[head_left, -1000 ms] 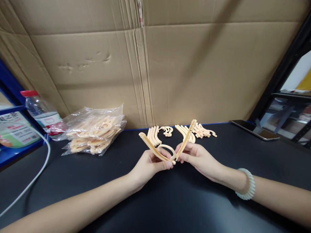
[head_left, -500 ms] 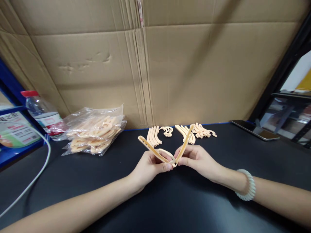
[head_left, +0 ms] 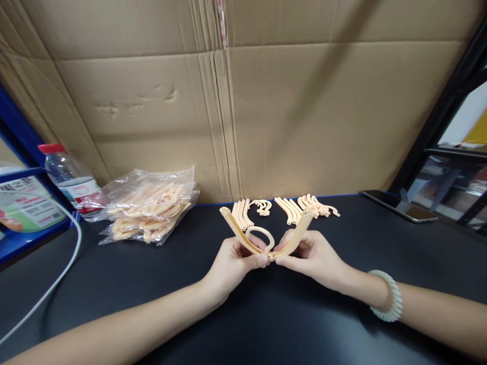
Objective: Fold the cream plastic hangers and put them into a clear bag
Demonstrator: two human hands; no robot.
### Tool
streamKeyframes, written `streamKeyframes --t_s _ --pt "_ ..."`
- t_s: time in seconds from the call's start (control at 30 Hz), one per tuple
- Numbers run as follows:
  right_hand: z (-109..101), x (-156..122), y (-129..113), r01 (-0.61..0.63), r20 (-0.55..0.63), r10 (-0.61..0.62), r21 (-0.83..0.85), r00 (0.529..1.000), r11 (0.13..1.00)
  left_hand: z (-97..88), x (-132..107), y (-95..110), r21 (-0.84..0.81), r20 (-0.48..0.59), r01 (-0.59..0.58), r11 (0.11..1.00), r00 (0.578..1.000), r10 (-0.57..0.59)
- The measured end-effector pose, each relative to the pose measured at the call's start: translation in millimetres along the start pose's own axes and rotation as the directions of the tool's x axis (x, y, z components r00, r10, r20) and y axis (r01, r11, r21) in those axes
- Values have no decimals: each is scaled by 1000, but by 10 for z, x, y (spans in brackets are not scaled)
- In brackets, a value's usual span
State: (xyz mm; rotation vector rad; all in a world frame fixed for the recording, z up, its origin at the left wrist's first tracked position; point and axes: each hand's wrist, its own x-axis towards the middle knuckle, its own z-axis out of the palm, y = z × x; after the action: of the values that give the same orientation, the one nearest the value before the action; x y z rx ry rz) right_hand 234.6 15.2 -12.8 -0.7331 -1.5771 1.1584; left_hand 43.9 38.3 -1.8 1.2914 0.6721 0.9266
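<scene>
A beige plastic folding clothes hanger (head_left: 302,230) is held above the table between my two hands. Its two arms rise outward in a wide V, with a curved hook (head_left: 268,234) standing up near the joint. My left hand (head_left: 230,266) is closed on the left arm, thumb close to the joint. With thumb and fingers, my right hand (head_left: 319,261) pinches the lower part of the right arm. Fingers hide part of the joint. Behind them lie rows of loose hanger arms (head_left: 240,215) and several loose hooks (head_left: 262,206).
More hanger arms (head_left: 288,210) and a heap of hooks (head_left: 315,205) lie at the back of the black table (head_left: 297,324). Clear bags of hanger parts (head_left: 152,203), a red-capped bottle (head_left: 72,177) and a white cable (head_left: 63,276) are left; a phone (head_left: 397,204) lies right.
Both arms of the hanger have turned to show more of their broad inner sides, and the right arm leans further outward. The hook now shows as a fuller curve. Both hands keep their hold.
</scene>
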Motion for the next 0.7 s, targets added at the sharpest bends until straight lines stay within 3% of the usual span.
streamKeyframes --t_s 0.17,0.37,0.47,0.57,0.7 --pt "40 2 -35 13 -34 -16 -76 999 997 -10 20 -9 -7 0 6 1000 1000 -6" --pt "-8 37 -5 -83 -134 71 -86 988 993 6 2 3 -3 -4 9 1000 1000 -9" --pt "-208 110 -20 -161 -99 154 -71 983 984 -38 30 47 -67 -11 78 995 997 -79" --pt "-536 201 -84 -245 47 247 -53 968 968 -177 124 104 -99 -29 131 986 991 -134" --pt "-1000 282 -170 -270 115 277 -70 954 960 -454 286 160 16 60 124 992 990 -125"
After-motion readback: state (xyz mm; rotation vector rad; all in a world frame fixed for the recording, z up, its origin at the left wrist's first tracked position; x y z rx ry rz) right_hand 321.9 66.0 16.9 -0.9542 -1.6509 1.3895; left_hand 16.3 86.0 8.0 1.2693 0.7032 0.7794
